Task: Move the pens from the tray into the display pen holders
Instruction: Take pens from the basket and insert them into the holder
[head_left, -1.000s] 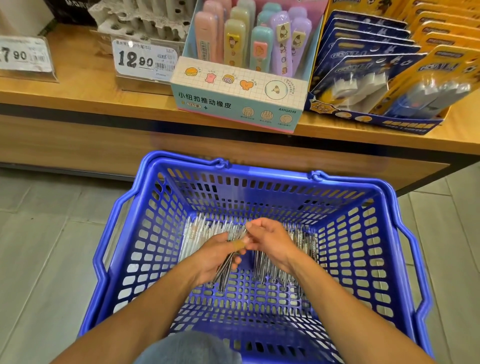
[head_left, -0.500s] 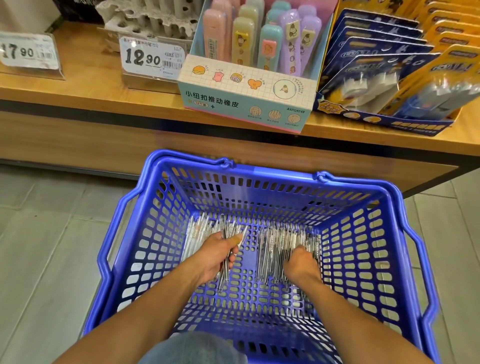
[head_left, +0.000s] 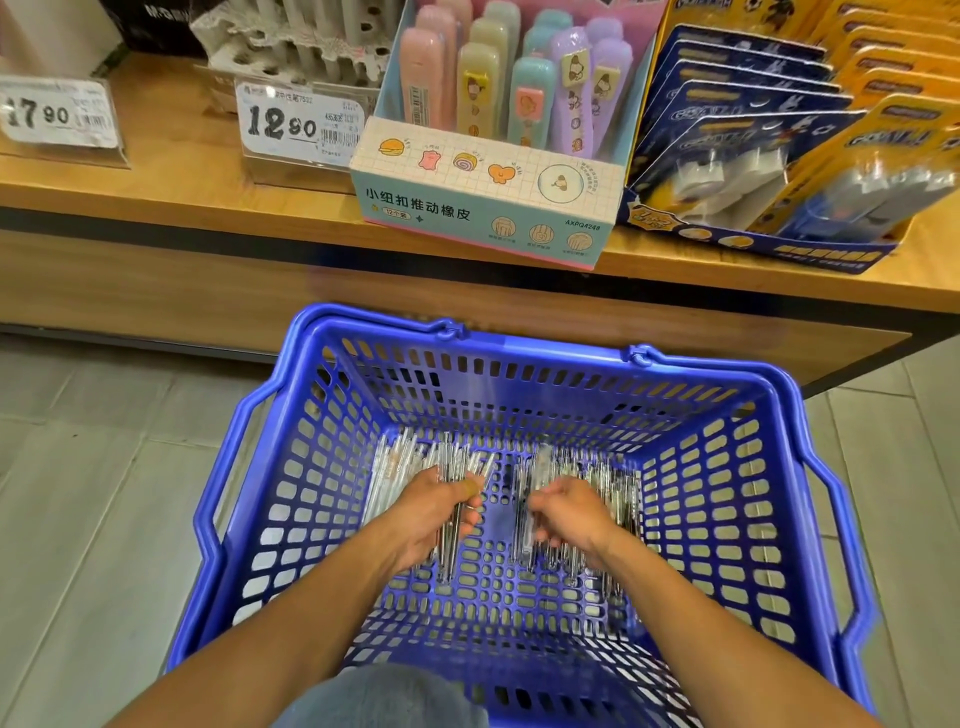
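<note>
Both hands in the blue basket (head_left: 769, 519) of pens (head_left: 613, 483)

The left hand (head_left: 431, 512) grips a bunch of clear pens; the right hand (head_left: 569, 512) curls around more clear pens on the basket floor

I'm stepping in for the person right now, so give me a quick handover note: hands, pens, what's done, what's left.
Left hand: grip around a bundle of clear pens.
Right hand: fingers curled on pens in the loose pile.
Both are down inside the blue basket, which sits on the floor below the wooden shelf.
Done: a bundle is gathered.
Left: no pen is visibly in a holder; carry them up and slot them in.
</note>
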